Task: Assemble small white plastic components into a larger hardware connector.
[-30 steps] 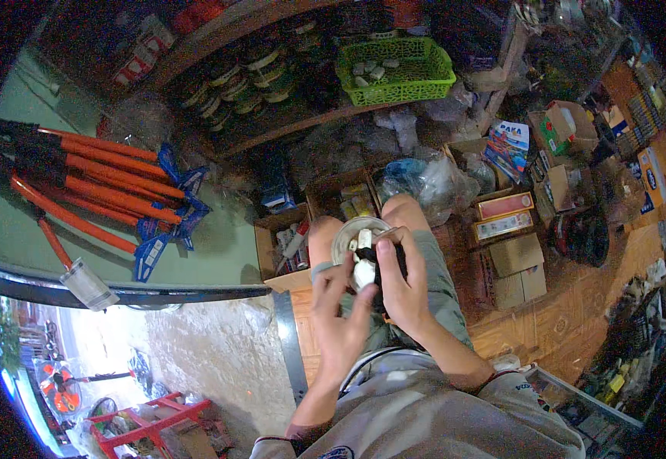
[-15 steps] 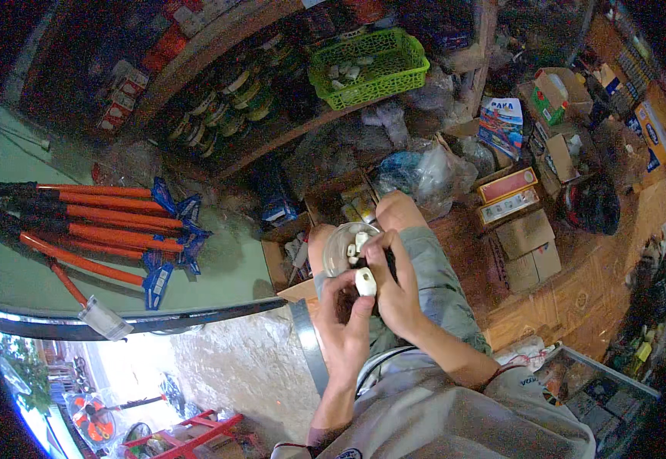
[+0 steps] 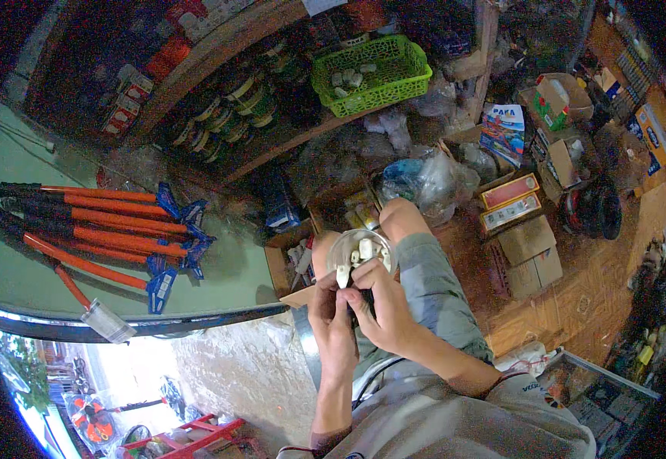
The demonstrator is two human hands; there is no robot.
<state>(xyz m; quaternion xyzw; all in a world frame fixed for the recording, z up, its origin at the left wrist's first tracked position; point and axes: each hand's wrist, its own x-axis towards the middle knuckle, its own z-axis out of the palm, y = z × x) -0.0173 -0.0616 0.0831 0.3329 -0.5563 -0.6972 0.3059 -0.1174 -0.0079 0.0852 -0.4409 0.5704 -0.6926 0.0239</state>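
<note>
Bowl (image 3: 340,249), round and pale, sits by your knees (image 3: 403,215), just ahead of your two hands, with white pieces (image 3: 366,249) lying loose inside it. Your left hand (image 3: 334,320) pinches one white part (image 3: 343,276) between thumb and fingers, narrow end pointing down toward your thumb, at the near left side of the bowl. Your right hand (image 3: 384,307) is curled close beside it, the two thumbs almost meeting, and its forefinger bends over the near rim; what lies under those fingers is hidden, so I cannot tell whether you are gripping anything with it. Your grey shorts (image 3: 434,279) show to the right of your wrists. To your left, orange-handled tools (image 3: 126,220) with blue ends lie in a bunch on a pale green table (image 3: 222,275), and a clear tag (image 3: 109,322) hangs at its near edge. Ahead of you, a green basket (image 3: 375,98) holds a few pale lumps (image 3: 347,79) on a wooden shelf (image 3: 291,144), with stacked tins (image 3: 253,98) to its left. Beyond your knees, clear bags (image 3: 442,183) bulge among open cartons. Off to your right, two long boxes (image 3: 510,200), one red and one pale, lie just behind a brown carton (image 3: 527,242) on the wood-toned floor (image 3: 578,320).
</note>
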